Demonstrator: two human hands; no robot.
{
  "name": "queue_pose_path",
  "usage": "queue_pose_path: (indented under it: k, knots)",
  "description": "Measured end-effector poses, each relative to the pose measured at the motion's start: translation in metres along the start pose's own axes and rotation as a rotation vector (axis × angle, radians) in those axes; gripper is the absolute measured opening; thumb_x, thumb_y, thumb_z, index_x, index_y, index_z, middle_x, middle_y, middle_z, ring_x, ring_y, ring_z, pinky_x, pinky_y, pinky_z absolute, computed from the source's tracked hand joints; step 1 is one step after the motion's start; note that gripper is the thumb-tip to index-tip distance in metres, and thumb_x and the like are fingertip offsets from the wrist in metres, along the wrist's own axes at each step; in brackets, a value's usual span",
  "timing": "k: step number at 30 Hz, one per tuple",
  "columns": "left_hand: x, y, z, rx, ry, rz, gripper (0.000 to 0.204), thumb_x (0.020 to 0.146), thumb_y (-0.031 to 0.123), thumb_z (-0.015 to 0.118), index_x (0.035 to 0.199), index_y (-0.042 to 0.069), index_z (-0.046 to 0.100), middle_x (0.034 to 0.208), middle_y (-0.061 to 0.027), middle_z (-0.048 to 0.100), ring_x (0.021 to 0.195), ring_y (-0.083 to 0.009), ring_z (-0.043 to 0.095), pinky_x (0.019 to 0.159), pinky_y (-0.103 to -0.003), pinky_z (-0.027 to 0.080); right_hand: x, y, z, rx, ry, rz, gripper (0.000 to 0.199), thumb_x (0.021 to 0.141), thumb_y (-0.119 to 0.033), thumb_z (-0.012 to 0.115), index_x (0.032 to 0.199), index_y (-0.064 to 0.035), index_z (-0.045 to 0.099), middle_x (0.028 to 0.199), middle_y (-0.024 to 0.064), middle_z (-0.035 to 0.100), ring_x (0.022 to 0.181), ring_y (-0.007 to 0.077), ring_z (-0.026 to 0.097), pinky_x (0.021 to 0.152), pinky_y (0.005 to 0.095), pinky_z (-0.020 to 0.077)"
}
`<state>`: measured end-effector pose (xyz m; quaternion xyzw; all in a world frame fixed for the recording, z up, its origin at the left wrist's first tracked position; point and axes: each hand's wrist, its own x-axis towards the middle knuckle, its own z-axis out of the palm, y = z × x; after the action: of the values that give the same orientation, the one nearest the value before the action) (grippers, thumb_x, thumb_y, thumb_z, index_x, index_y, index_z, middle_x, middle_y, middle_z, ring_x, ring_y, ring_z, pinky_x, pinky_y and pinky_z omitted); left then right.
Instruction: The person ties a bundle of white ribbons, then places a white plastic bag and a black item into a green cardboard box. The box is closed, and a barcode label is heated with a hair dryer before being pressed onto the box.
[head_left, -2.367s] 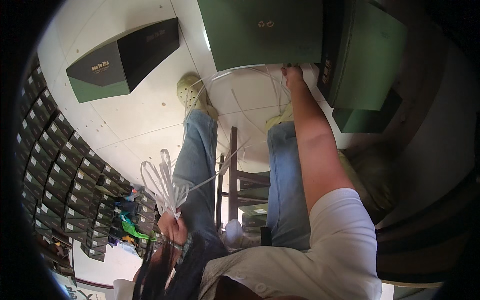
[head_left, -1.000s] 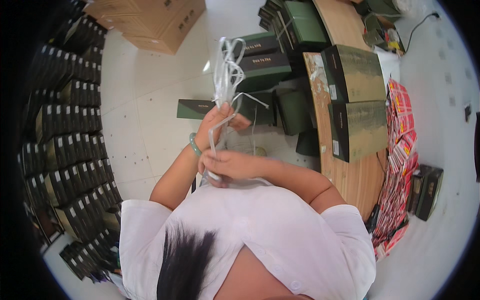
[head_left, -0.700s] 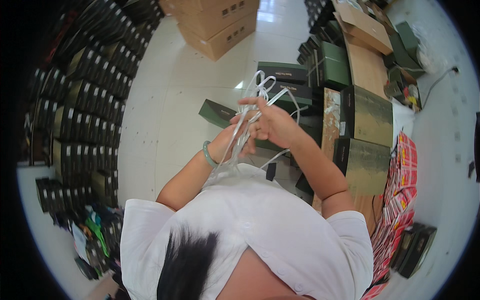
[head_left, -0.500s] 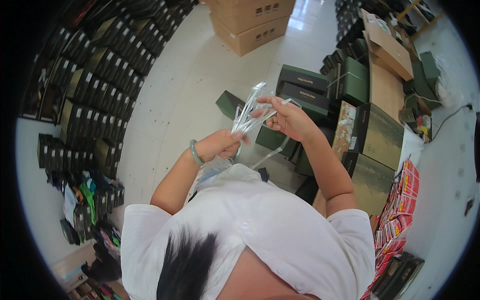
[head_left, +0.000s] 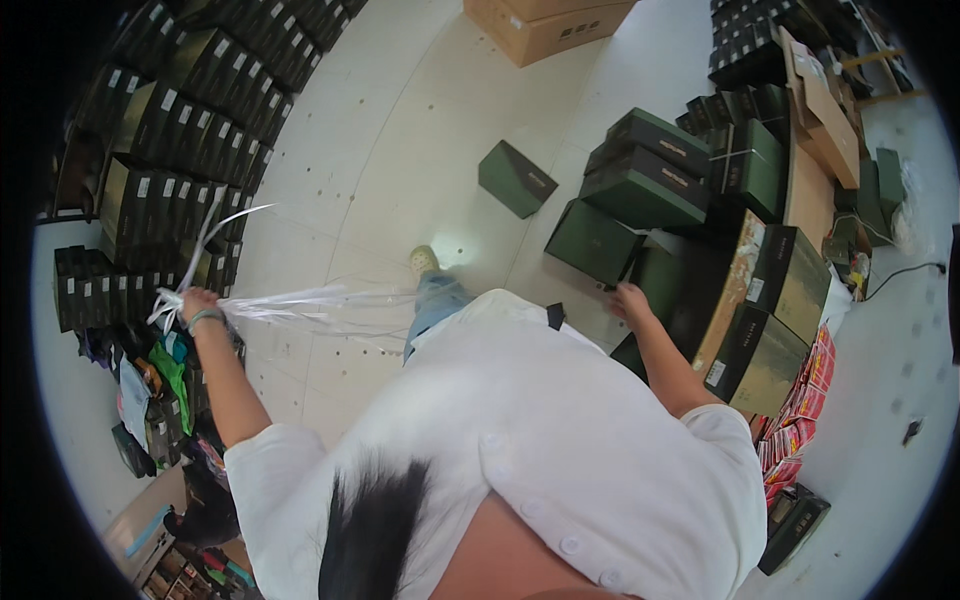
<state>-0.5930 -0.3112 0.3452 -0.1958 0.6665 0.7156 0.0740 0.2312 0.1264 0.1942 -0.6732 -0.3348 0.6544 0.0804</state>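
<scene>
My left hand [head_left: 197, 303] gripped a bunch of white straps [head_left: 300, 300], fist closed; right hand [head_left: 630, 298] touched a green box [head_left: 596, 241], grip unclear.

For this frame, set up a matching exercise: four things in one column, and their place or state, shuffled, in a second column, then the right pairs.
Things:
1. left hand
2. right hand
3. lone green box
4. brown carton

Places or states:
A. at the top edge of the picture, on the floor
B. stretched out to the side, gripping a bundle of white plastic straps
C. lying alone on the pale floor, apart from the stack
D. reaching down to the dark green boxes by the wooden table

Pairs: 1-B, 2-D, 3-C, 4-A
</scene>
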Motion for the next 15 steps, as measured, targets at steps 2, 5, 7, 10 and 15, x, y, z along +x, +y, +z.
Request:
queue_pose_path:
  k: [2,5,7,10,15]
  knots:
    - [0.015,-0.004,-0.011,0.210,-0.081,0.001,0.027,0.096,0.029,0.045,0.075,0.012,0.047,0.058,0.0009,0.037,0.046,-0.0159,0.035,0.044,-0.031,0.029,0.012,0.072,-0.043,-0.200,0.223,0.198,0.027,0.095,-0.028,0.045,0.107,-0.0050,0.052,0.086,0.0098,0.059,0.061,0.0205,0.053,0.056,0.0349,0.0490]
    - [0.055,-0.040,-0.033,1.139,-0.143,0.786,0.033,0.094,0.030,0.050,0.099,-0.002,0.060,0.074,-0.0180,0.063,0.061,-0.0351,0.060,0.054,-0.044,0.046,-0.024,0.088,-0.018,-0.434,0.308,0.716,0.031,0.095,-0.028,0.046,0.116,-0.0069,0.052,0.101,0.0130,0.060,0.077,0.0235,0.057,0.060,0.0380,0.0494]
    - [0.069,-0.040,0.034,1.270,-0.240,1.087,0.028,0.092,0.021,0.051,0.101,-0.004,0.060,0.081,-0.0257,0.064,0.071,-0.0427,0.063,0.065,-0.050,0.050,-0.056,0.089,0.027,-0.394,0.284,0.733,0.035,0.095,-0.028,0.046,0.123,-0.0082,0.052,0.110,0.0151,0.060,0.087,0.0255,0.060,0.063,0.0400,0.0496]
    - [0.193,0.098,-0.033,2.403,0.128,1.381,0.013,0.087,0.020,0.058,0.086,0.008,0.065,0.068,-0.0132,0.062,0.064,-0.0221,0.066,0.061,-0.041,0.055,-0.048,0.024,0.085,-0.398,0.029,0.431,0.040,0.098,-0.032,0.043,0.131,-0.0098,0.047,0.117,0.0159,0.061,0.093,0.0269,0.062,0.070,0.0402,0.0513]
    - [0.263,0.243,0.075,1.979,0.395,1.005,0.020,0.090,0.026,0.055,0.084,0.008,0.062,0.066,-0.0104,0.058,0.061,-0.0208,0.061,0.058,-0.039,0.050,-0.018,-0.032,0.115,-0.288,0.144,0.180,0.038,0.097,-0.030,0.048,0.129,-0.0105,0.049,0.101,0.0104,0.064,0.074,0.0200,0.061,0.063,0.0342,0.0505]
